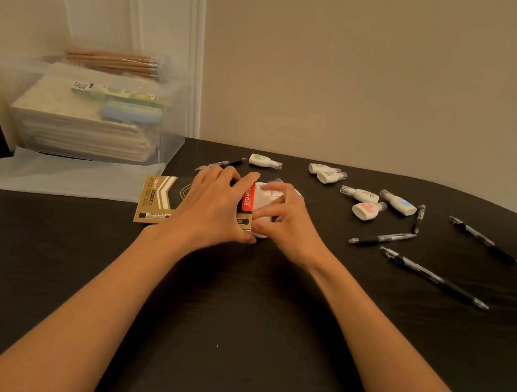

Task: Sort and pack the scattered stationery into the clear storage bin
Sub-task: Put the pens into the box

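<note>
Gold-black box (157,199) flat, lengthwise left-right

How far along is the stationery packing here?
Done: notebooks fill the clear bin, pencils on top. In hand: left hand grips the pen box, right hand holds a white item at its end. Left: six correction tapes and black pens lie scattered.

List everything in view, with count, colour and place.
storage bin: one, clear, back left, holding notebooks
pencils: one bundle, wooden, atop the bin
sheet: one, translucent, flat before the bin
pen box: one, black and gold, centre
correction tapes: six loose, white, right of centre; more at the box's mouth
pens: at least five, black, scattered
table: one, black
left hand: grips the pen box
right hand: pinches white correction tapes
</note>
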Demonstrator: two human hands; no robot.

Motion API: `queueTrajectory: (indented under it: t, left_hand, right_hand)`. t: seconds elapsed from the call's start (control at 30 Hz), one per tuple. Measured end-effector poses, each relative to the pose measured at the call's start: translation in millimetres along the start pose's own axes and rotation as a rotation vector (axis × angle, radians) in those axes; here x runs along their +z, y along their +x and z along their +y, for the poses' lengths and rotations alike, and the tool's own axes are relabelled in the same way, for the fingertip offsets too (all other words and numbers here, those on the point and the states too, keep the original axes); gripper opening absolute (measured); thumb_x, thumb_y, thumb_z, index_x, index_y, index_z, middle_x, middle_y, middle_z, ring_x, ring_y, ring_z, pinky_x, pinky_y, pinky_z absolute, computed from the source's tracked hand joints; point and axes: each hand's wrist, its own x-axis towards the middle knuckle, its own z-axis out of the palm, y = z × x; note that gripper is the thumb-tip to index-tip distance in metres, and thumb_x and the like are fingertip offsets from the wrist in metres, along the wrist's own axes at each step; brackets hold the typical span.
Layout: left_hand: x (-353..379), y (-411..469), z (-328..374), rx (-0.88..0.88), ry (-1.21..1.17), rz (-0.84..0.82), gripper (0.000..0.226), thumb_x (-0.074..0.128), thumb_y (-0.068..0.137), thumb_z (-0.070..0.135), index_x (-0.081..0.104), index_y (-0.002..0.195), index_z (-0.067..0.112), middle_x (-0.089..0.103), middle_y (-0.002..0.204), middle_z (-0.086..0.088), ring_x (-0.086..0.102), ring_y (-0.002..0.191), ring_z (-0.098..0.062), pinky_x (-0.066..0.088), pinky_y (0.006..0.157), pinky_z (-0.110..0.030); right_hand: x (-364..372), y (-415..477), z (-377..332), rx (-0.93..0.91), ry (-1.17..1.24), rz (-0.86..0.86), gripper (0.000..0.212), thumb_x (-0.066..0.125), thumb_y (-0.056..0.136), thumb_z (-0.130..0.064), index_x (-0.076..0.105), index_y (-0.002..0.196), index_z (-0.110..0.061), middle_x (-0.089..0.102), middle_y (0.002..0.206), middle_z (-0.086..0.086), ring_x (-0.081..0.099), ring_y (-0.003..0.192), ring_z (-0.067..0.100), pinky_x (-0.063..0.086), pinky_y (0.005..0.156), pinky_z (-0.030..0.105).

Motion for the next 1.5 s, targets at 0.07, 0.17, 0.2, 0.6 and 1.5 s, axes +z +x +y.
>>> queueTrajectory:
  t: [0.07, 0.17, 0.2, 0.6, 1.5]
  left_hand:
    - [-0.5, 0.1, 0.0, 0.026, 0.001, -0.003, 0.101, 0.070, 0.070, 0.056, 0.014, 0.148, 0.026, 0.032, 0.142, -0.001, 0.026, 0.132, -0.019, 0.020, 0.111, -0.033]
    - [-0.7, 0.0, 0.0, 0.045, 0.028, -0.045, 0.101, 0.070, 0.071, 0.055, 0.013, 0.149, 0.026, 0.032, 0.142, 0.001, 0.027, 0.130, -0.017, 0.025, 0.108, -0.032]
    - [-0.8, -0.1, 0.5, 0.049, 0.036, -0.056, 0.101, 0.070, 0.071, 0.055, 0.012, 0.149, 0.026, 0.032, 0.142, 0.001, 0.028, 0.130, -0.017, 0.026, 0.107, -0.031]
    - [-3.5, 4.8, -4.1, -0.105, 0.079, -0.056, 0.105, 0.067, 0.072, 0.059, 0.006, 0.150, 0.024, 0.026, 0.149, -0.003, 0.023, 0.135, -0.022, 0.024, 0.110, -0.036]
    - [1.0, 0.2, 2.8, -0.128, 0.133, -0.078, 0.103, 0.067, 0.073, 0.058, 0.008, 0.149, 0.023, 0.028, 0.146, -0.004, 0.023, 0.135, -0.023, 0.024, 0.109, -0.037]
  right_hand:
    - [3.2, 3.2, 2.2, 0.049, 0.036, -0.065, 0.019, 0.067, 0.079, -0.006, 0.071, 0.071, -0.023, 0.012, 0.153, -0.013, 0.014, 0.140, 0.016, 0.028, 0.111, 0.046]
    - [8.4, 8.4, 9.3, 0.125, 0.083, -0.174, 0.019, 0.062, 0.080, -0.005, 0.074, 0.092, -0.011, -0.008, 0.155, -0.020, 0.003, 0.144, 0.021, 0.020, 0.113, 0.053]
    - [10.8, 10.7, 12.1, 0.142, 0.099, -0.189, 0.023, 0.061, 0.081, -0.005, 0.074, 0.098, -0.013, -0.010, 0.155, -0.019, 0.005, 0.144, 0.022, 0.021, 0.113, 0.053]
    - [-36.4, 8.6, 28.2, 0.248, -0.016, 0.324, 0.045, 0.042, 0.081, 0.012, 0.068, 0.096, -0.021, 0.052, 0.133, 0.003, 0.049, 0.117, 0.013, 0.039, 0.096, 0.024]
    - [-35.7, -4.4, 15.3, 0.128, 0.101, -0.015, 0.007, 0.063, 0.087, -0.016, 0.070, 0.088, -0.018, 0.065, 0.078, -0.004, 0.053, 0.055, 0.000, 0.046, 0.057, 0.015]
